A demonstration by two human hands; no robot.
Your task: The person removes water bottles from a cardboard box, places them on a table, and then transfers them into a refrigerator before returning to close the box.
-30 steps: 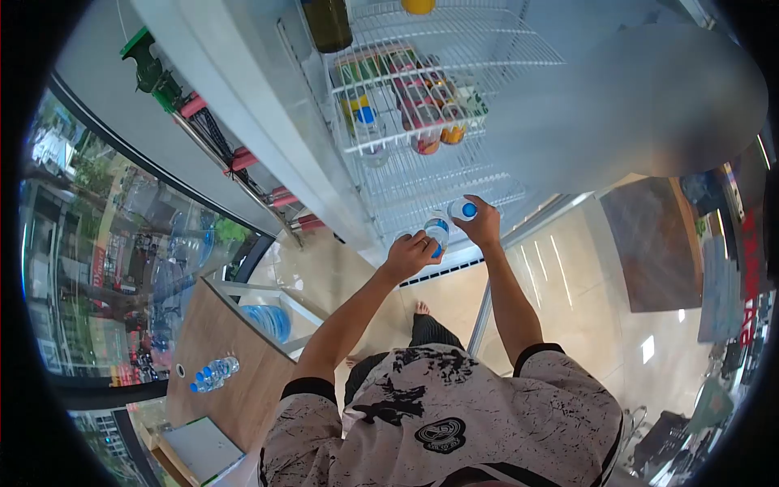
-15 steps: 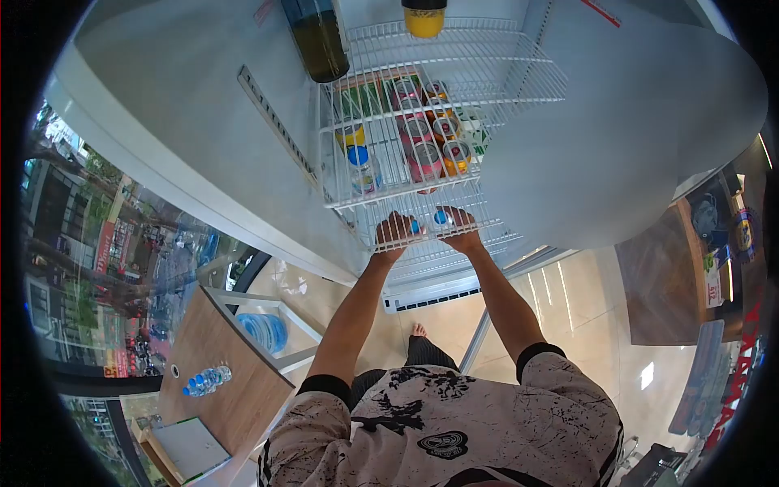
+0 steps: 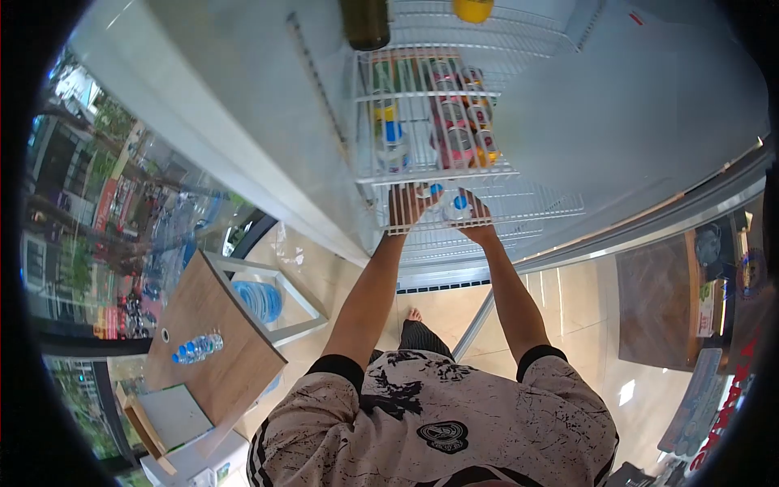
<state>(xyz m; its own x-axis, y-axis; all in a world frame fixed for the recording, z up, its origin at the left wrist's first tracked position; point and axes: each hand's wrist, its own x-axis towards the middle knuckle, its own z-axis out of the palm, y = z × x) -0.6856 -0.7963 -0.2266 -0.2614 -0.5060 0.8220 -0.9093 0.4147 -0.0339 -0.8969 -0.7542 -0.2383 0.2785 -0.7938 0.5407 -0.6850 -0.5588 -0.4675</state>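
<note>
Both hands reach under a white wire shelf (image 3: 438, 175) inside the fridge. My left hand (image 3: 408, 206) is closed round a clear bottle with a blue cap (image 3: 436, 189). My right hand (image 3: 476, 213) grips another blue-capped bottle (image 3: 459, 203), upright beside the first. Shelf wires partly cover the fingers of both hands. On the shelf above are pink cans (image 3: 457, 136), orange cans (image 3: 486, 142) and a blue-capped bottle (image 3: 393, 146).
A dark bottle (image 3: 364, 24) and a yellow container (image 3: 473, 10) are higher in the fridge. Several water bottles (image 3: 197, 348) lie on a wooden table (image 3: 243, 325) at left. The fridge's side wall (image 3: 284, 162) flanks my left arm.
The view has shifted, so the fridge's contents appear further right and higher. Both hands are still on their bottles, which now show more clearly beneath the shelf.
</note>
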